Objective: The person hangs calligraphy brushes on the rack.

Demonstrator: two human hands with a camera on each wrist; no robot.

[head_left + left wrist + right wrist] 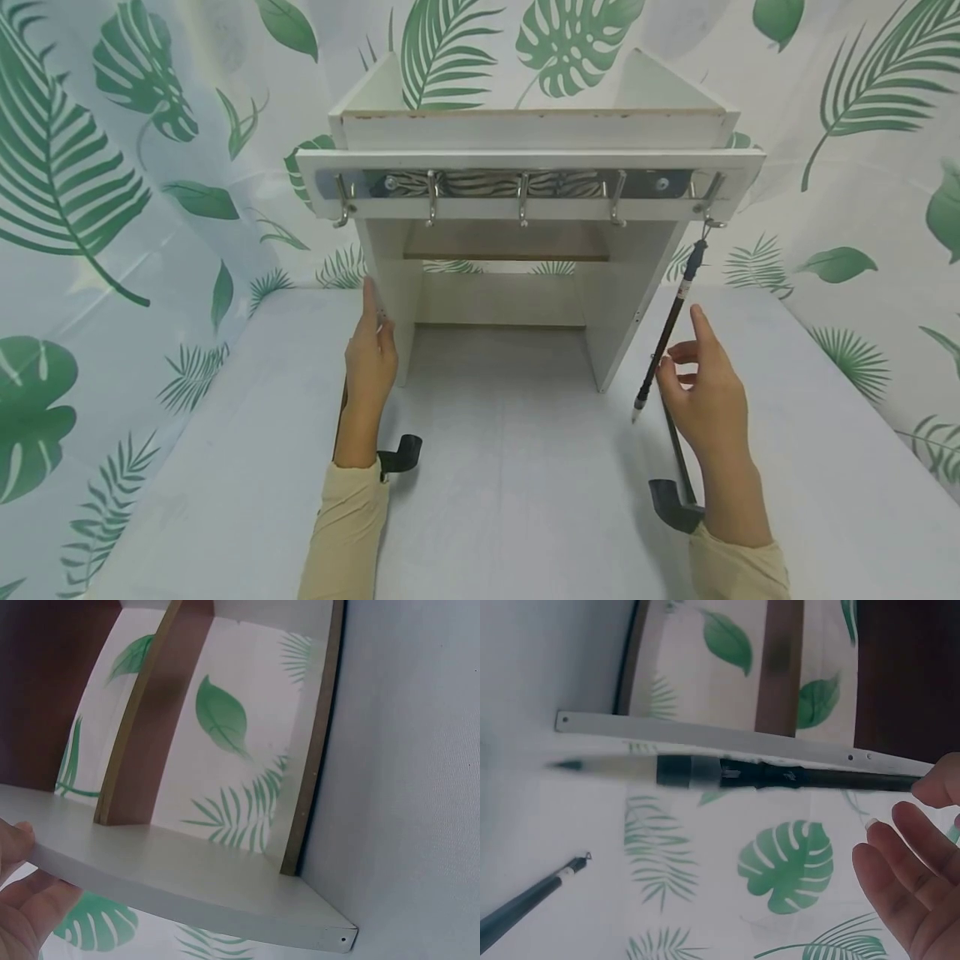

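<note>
A white wooden rack (536,133) stands on the table, with a row of metal hooks (522,200) along its front rail. From the rightmost hook a dark-handled calligraphy brush (670,325) hangs by its loop, tip down and slanting left. My right hand (708,396) is beside it, fingers loosely spread and thumb at the handle. The right wrist view shows the brush's pale bristles with a dark tip (607,766). With my left hand (371,358) I hold the front edge of the rack's left side panel (195,889), thumb inside and fingers outside.
A second brush (532,900) lies on the table beside my right wrist, its loop end toward the rack. Under my left forearm a thin brown stick (341,412) shows partly. Black camera mounts (675,506) sit at both wrists. Leaf-printed cloth (862,208) surrounds the table.
</note>
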